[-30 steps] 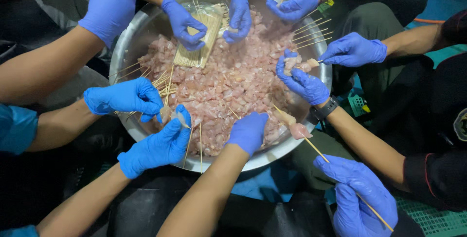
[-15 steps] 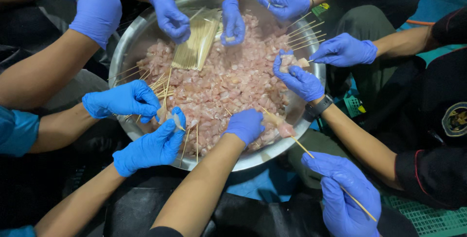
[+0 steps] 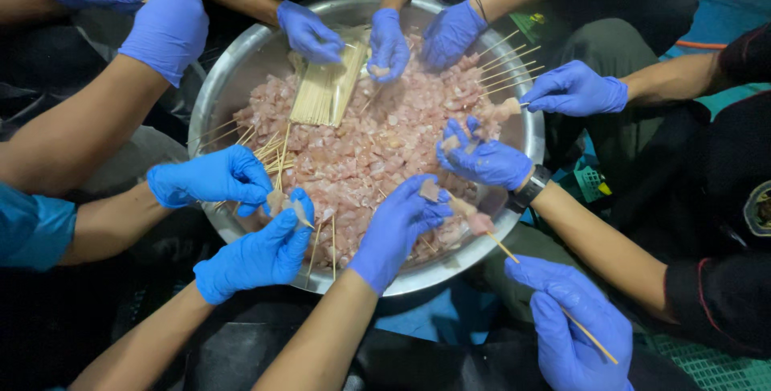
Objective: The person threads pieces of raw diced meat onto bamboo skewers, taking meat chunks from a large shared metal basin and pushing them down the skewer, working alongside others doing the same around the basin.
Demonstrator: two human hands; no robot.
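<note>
The person's right hand point(image 3: 574, 331), just outside the near rim of the steel basin point(image 3: 241, 62), has its fingers closed around the butt of a bamboo skewer point(image 3: 502, 248). The skewer's tip reaches over the rim and already carries raw meat pieces point(image 3: 474, 218). The left hand point(image 3: 393, 230), inside the basin's near edge, pinches another meat chunk point(image 3: 430, 190) at that tip. The step appears to be threading. The next push calls for a steady skewer and fingers kept off the point. Co-workers' gloved hands point(image 3: 486, 162) crowd the basin around the meat heap point(image 3: 361, 150) and a bundle of spare skewers point(image 3: 321, 90) at its far side.
</note>
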